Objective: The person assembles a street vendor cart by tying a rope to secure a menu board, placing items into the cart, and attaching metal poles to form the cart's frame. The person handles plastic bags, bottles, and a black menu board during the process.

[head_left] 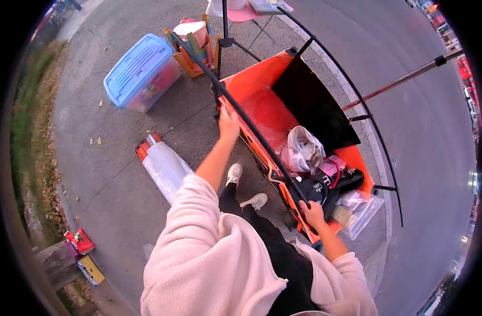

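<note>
While the orange wagon [262, 100] stands on the pavement with a white bag [303, 150] inside it, steadying its near rail [251, 129] at both ends would likely keep it square. Up that rail the left hand [228, 122] reaches on a straight arm, fingers curled over it; at the near corner the right hand [312, 213] grips it, elbow bent.
</note>
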`<state>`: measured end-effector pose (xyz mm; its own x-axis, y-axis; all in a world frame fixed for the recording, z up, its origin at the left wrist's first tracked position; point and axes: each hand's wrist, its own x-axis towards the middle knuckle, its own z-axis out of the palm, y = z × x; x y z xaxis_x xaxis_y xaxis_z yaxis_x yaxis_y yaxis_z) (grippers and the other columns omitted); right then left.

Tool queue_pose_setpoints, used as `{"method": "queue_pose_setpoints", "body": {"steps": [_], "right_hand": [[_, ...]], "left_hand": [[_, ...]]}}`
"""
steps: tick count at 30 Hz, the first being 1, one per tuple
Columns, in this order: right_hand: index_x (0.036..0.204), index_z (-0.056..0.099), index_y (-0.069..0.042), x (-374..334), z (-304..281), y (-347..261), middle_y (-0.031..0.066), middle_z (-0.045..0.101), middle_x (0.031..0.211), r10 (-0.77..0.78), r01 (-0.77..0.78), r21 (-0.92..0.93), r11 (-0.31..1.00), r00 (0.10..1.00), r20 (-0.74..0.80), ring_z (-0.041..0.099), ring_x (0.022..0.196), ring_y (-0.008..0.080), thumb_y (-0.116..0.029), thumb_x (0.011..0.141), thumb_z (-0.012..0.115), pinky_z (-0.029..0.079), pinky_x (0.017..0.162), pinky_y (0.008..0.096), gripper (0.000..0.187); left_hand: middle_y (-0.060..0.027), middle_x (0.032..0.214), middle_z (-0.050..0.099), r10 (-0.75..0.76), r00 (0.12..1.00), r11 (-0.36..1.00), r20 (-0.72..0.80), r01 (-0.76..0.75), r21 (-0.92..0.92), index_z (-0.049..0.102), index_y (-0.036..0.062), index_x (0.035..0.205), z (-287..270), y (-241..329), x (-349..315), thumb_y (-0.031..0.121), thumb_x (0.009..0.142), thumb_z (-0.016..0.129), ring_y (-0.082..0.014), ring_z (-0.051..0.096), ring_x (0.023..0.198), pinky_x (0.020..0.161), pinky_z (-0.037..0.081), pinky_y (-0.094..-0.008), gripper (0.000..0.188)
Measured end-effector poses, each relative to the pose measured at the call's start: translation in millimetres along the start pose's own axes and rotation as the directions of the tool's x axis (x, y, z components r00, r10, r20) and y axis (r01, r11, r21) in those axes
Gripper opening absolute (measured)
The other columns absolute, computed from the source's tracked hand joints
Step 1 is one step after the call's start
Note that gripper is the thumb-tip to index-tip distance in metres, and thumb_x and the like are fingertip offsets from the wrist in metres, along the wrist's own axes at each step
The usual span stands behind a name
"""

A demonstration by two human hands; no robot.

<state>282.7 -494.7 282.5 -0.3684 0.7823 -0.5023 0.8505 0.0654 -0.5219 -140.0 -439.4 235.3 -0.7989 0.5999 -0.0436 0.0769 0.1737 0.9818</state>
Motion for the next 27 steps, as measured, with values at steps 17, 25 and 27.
{"method": "queue_pose_setpoints", "body": {"steps": [17,25,27], "right_hand": [[0.066,0.06,-0.003,-11.7,1.5,-26.7,0.0105,0.061,0.058,0.181,-0.182,-0.095,0.979,0.983,-0.021,0.062,0.058,0.0267,-0.052,0.083,0.053,0.047,0.058,0.0369,0.053],[0.071,0.062,-0.004,-2.2,-14.3,-44.0,0.0095,0.062,0.058,0.169,-0.162,-0.138,0.977,0.985,0.039,0.063,0.059,0.0262,-0.047,0.084,0.054,0.048,0.059,0.0369,0.046],[0.071,0.062,-0.004,0.3,-14.9,-41.0,0.0102,0.062,0.059,0.17,-0.16,-0.147,0.976,0.984,0.059,0.063,0.06,0.0269,-0.048,0.084,0.053,0.048,0.06,0.0374,0.047]], "left_hand": [[-0.0103,0.075,0.063,0.184,0.977,0.879,0.109,-0.213,0.426,0.064,0.0062,0.101,-51.0,6.7,165.0,0.019,0.081,0.064,-0.0218,0.061,0.068,0.067,0.047,-0.0308,0.024],[-0.0121,0.086,0.067,0.055,0.979,0.941,0.198,-0.117,0.317,0.065,0.0046,0.101,-54.9,-7.2,178.4,0.01,0.082,0.061,-0.0218,0.066,0.08,0.071,0.049,-0.0312,0.021],[-0.0118,0.086,0.067,0.068,0.975,0.938,0.211,-0.135,0.32,0.065,0.0052,0.101,-54.7,-10.0,179.4,0.008,0.082,0.06,-0.0212,0.066,0.081,0.071,0.049,-0.0307,0.02]]}}
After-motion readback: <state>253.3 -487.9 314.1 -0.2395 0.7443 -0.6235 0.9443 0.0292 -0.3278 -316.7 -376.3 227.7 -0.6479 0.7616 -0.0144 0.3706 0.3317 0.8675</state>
